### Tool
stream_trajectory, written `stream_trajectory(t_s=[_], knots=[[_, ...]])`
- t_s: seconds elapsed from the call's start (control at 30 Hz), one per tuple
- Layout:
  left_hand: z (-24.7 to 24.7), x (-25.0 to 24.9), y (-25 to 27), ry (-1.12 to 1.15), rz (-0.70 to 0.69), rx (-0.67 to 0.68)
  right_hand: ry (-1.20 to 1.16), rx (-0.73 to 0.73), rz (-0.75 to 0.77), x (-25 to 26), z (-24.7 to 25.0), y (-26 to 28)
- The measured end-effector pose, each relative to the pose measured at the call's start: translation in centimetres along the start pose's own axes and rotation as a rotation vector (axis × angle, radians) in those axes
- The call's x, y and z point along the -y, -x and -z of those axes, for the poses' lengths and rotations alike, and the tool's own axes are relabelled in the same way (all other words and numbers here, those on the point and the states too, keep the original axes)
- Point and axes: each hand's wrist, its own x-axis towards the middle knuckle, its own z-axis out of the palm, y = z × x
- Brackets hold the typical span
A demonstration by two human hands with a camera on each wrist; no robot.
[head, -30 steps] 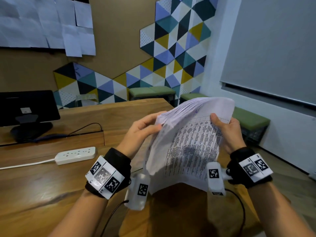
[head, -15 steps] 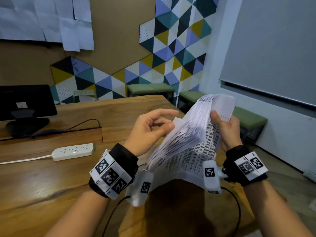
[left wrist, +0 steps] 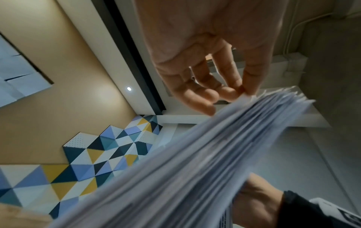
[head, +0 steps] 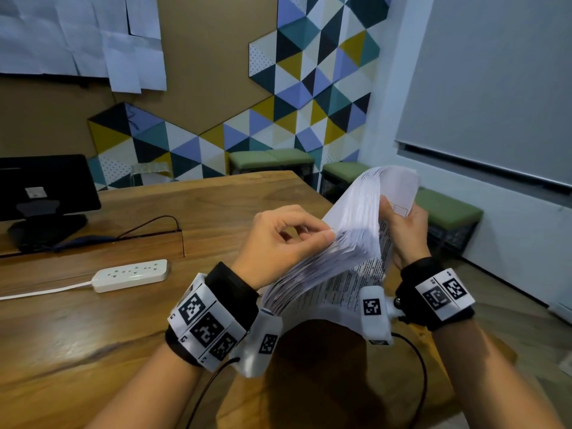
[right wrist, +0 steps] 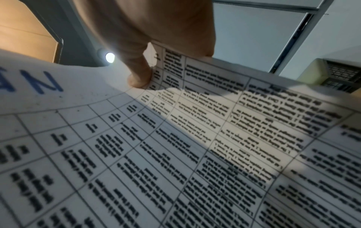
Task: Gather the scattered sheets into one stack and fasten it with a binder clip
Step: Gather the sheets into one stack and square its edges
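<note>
Change: since a moment ago our left hand (head: 280,239) has swung in from the open air, its fingertips now closed onto the near edge of the stack of sheets (head: 349,243), and the sheets have turned edge-on to us.
Left hand: we pinch the fanned page edges between thumb and curled fingers (left wrist: 230,91); the pages blur in the left wrist view.
Right hand: our right hand (head: 405,224) clamps the far side of the stack, thumb (right wrist: 139,78) pressed on the printed top page, fingers behind.
Stack: held up in the air between both hands, above the tabletop (head: 93,329), bowed and fanned, printed table facing right.
Around us: a white power strip (head: 131,275) lies on the tabletop to our left, a dark monitor (head: 43,193) beyond it.
</note>
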Motion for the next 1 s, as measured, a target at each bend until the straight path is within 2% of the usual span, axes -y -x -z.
stream_trajectory(t_s=[0.2, 0.33, 0.47, 0.6, 0.77, 1.0], knots=[[-0.3, 0.3, -0.3, -0.28, -0.144, -0.064, 0.014, 0.014, -0.02, 0.4, -0.1, 0.3], [-0.2, 0.6, -0.3, -0.117, -0.069, -0.069, 0.025, 0.009, -0.015, 0.4, 0.0, 0.3], [0.0, 0.5, 0.4, 0.091, 0.026, 0.012, 0.001, -0.003, -0.026, 0.3, -0.1, 0.2], [0.1, 0.1, 1.1, 0.019, 0.031, 0.106, 0.006, -0.014, -0.04, 0.2, -0.1, 0.1], [0.0, 0.1, 0.9, -0.12, -0.132, 0.056, 0.01, -0.015, -0.038, 0.3, -0.2, 0.2], [-0.5, 0.2, 0.8, -0.047, -0.119, 0.054, 0.006, -0.002, -0.035, 0.6, -0.1, 0.4]])
